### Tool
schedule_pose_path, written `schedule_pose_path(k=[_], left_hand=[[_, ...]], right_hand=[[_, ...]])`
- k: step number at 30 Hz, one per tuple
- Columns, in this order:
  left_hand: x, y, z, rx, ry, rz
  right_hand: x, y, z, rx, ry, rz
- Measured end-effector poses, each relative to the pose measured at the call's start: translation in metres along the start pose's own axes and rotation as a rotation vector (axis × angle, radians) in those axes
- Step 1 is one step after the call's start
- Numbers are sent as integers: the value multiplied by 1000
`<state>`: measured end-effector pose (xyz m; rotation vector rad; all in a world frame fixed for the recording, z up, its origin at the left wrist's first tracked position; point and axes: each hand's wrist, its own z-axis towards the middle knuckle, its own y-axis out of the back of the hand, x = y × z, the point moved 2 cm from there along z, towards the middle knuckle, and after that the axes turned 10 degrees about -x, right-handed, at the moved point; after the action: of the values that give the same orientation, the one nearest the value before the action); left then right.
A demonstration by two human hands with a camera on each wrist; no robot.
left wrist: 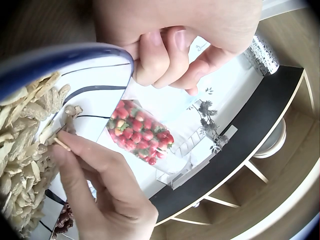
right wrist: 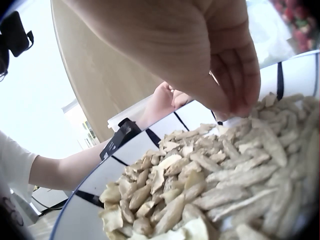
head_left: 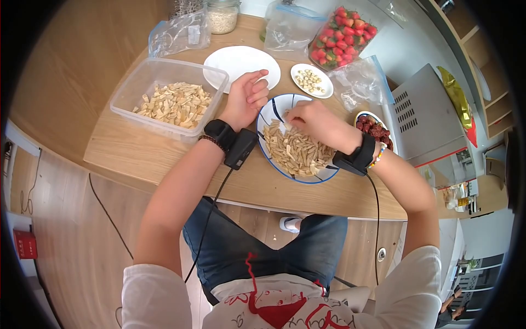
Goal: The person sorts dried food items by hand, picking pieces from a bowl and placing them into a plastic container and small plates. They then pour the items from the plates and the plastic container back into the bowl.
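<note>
A white bowl [head_left: 278, 105] with a blue rim and dark stripes sits near the table's front edge. Pale, elongated dried pieces [head_left: 296, 152] and some flat chips fill much of it. Over the bowl's far side, my right hand [head_left: 323, 125] pinches a small pale dried piece [left wrist: 62, 144] between thumb and index finger, close above the pile. Beside the bowl's left rim is my left hand [head_left: 247, 100], its fingers loosely curled and nothing visible in them. The left wrist view shows its fingertips near the blue rim.
Left stands a clear plastic container [head_left: 121, 100] of pale dried chips [head_left: 175, 104]. Behind the bowl are a white plate [head_left: 241, 61], a small dish [head_left: 296, 72] of pale seeds and boxed strawberries [head_left: 342, 38]. Dark red dried fruit [head_left: 374, 130] lies right, near my forearm; plastic bags [head_left: 359, 85] lie behind.
</note>
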<state>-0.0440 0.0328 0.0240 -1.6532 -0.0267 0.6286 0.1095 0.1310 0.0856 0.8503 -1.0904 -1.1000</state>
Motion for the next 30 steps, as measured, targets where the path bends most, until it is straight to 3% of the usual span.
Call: schedule_pose_path(k=[7,10,22,30], left_hand=[[0,0,0,4,-4,-2],[0,-1,-1,11,3,-8],[-1,-1,-1,12,10,-1],[0,-2,-2,2,9,7]], right_hand=[[9,6,6,93,26,-35],[8,-7,7,12,61,-28],[14,-2,7,201,-106,98],[-5,10,8,155,-288,331]])
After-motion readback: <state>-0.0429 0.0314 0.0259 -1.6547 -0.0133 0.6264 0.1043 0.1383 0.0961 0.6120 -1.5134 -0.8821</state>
